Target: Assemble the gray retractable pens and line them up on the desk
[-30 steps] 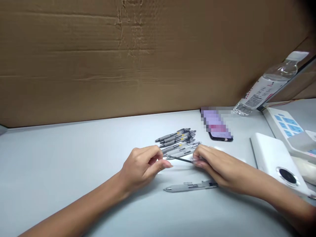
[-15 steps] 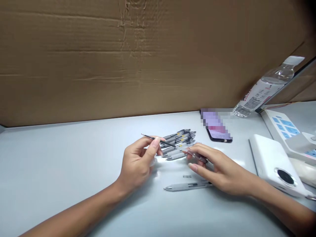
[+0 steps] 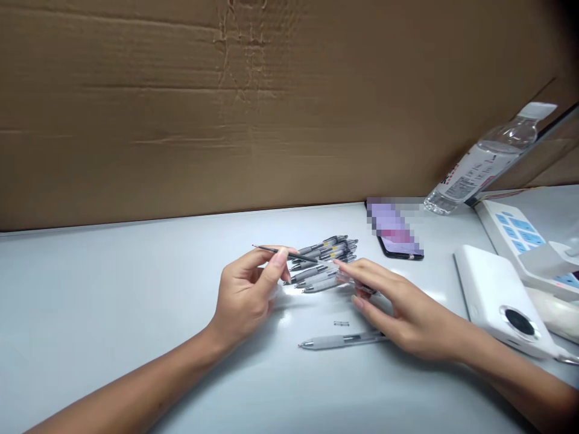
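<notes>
My left hand [image 3: 246,292] pinches a thin dark pen refill [image 3: 289,254] between thumb and forefinger, its tip sticking out to the left. My right hand [image 3: 393,307] holds a clear pen barrel [image 3: 357,283] at the other end of the refill, fingers partly stretched. Behind both hands lies a pile of several grey pens [image 3: 323,259]. A small metal spring [image 3: 341,323] rests on the white table [image 3: 113,301] between my hands. One whole grey pen [image 3: 339,341] lies just in front of my right hand.
A cardboard wall [image 3: 226,102] closes off the back. A phone [image 3: 395,238] lies behind my right hand. At the right stand a tilted water bottle [image 3: 486,160], a white box-shaped device [image 3: 497,295] and a white panel with blue keys [image 3: 525,232].
The refill has come out of the barrel: my left hand lifted and drew it left. A small spring now lies on the table. My right hand's fingers have loosened.
</notes>
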Demonstrator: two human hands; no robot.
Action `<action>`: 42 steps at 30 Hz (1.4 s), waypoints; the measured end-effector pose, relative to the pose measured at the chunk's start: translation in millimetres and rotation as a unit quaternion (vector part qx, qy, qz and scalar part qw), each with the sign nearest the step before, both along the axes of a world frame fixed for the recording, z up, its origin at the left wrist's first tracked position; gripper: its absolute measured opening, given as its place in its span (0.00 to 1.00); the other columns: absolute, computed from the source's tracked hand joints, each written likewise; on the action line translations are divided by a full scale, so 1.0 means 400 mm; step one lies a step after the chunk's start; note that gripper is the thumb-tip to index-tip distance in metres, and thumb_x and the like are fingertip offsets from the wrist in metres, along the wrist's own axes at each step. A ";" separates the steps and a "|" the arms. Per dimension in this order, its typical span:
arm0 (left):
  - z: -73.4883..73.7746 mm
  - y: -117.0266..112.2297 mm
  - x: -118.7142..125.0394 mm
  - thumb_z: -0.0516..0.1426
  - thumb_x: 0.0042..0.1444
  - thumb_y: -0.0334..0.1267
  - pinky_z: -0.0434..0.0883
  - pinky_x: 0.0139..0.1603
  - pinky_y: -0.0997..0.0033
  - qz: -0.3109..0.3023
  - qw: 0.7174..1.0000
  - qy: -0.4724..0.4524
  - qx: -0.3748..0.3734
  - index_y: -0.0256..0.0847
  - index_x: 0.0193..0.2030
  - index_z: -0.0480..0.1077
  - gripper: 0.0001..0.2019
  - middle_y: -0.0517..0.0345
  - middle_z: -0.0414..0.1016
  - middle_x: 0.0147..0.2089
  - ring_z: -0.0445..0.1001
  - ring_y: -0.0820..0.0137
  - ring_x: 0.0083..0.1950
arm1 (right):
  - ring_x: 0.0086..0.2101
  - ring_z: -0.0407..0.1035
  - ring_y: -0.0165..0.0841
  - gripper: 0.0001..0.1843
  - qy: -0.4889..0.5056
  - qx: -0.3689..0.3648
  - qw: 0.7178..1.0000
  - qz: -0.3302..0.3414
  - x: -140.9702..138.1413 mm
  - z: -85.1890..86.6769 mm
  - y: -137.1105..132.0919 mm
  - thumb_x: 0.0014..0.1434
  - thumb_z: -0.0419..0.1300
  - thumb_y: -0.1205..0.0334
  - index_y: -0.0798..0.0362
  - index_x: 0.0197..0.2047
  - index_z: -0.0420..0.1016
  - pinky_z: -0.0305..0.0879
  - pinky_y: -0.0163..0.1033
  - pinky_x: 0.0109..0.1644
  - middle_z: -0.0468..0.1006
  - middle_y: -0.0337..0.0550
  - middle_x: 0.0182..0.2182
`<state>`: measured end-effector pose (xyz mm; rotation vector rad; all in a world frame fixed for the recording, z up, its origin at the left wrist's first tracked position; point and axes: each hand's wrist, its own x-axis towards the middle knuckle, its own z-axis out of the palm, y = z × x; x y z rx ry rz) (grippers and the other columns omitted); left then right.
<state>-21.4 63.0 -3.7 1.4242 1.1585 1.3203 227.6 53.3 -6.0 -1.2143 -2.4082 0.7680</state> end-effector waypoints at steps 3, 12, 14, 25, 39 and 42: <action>-0.002 0.000 -0.003 0.56 0.60 0.44 0.58 0.10 0.81 -0.011 1.000 0.014 0.001 0.35 0.27 0.74 0.16 0.56 0.76 0.31 0.59 0.84 0.12 | 0.59 0.59 0.40 0.29 0.002 0.024 1.000 0.004 0.002 -0.005 0.006 0.67 0.49 0.64 0.46 0.70 0.52 0.58 0.49 0.63 0.64 0.50 0.61; -0.009 0.006 -0.006 0.56 0.60 0.43 0.59 0.10 0.81 -0.010 0.999 0.026 0.022 0.36 0.31 0.76 0.13 0.60 0.73 0.27 0.58 0.84 0.12 | 0.50 0.65 0.35 0.25 0.054 0.021 0.998 0.010 -0.004 0.010 0.012 0.69 0.47 0.67 0.46 0.67 0.57 0.64 0.42 0.55 0.69 0.48 0.50; -0.012 0.005 -0.008 0.56 0.61 0.43 0.59 0.10 0.80 -0.014 0.999 0.032 0.021 0.36 0.28 0.75 0.15 0.59 0.73 0.27 0.58 0.84 0.12 | 0.49 0.65 0.35 0.23 0.059 0.022 0.998 0.010 -0.005 0.014 0.013 0.69 0.47 0.67 0.46 0.66 0.59 0.64 0.41 0.54 0.69 0.48 0.49; -0.012 -0.002 0.012 0.57 0.60 0.37 0.64 0.24 0.78 -0.108 0.981 0.148 0.059 0.37 0.27 0.79 0.13 0.57 0.73 0.25 0.68 0.74 0.26 | 0.46 0.68 0.33 0.23 0.107 0.073 0.991 0.021 -0.009 0.009 0.005 0.66 0.54 0.68 0.46 0.63 0.64 0.67 0.37 0.49 0.74 0.44 0.46; -0.014 -0.002 -0.005 0.57 0.61 0.41 0.61 0.29 0.77 -0.224 0.911 0.337 0.080 0.41 0.41 0.77 0.09 0.63 0.69 0.25 0.63 0.76 0.25 | 0.38 0.69 0.33 0.06 0.095 0.028 0.993 -0.067 -0.001 0.018 0.021 0.67 0.51 0.63 0.49 0.46 0.65 0.66 0.37 0.42 0.73 0.42 0.40; -0.025 -0.004 0.004 0.56 0.62 0.38 0.64 0.32 0.76 -0.267 0.873 0.379 0.155 0.46 0.46 0.77 0.09 0.58 0.73 0.33 0.69 0.74 0.30 | 0.35 0.68 0.33 0.05 0.083 0.019 0.993 -0.084 -0.005 0.026 0.023 0.67 0.50 0.62 0.50 0.44 0.66 0.67 0.37 0.38 0.74 0.42 0.37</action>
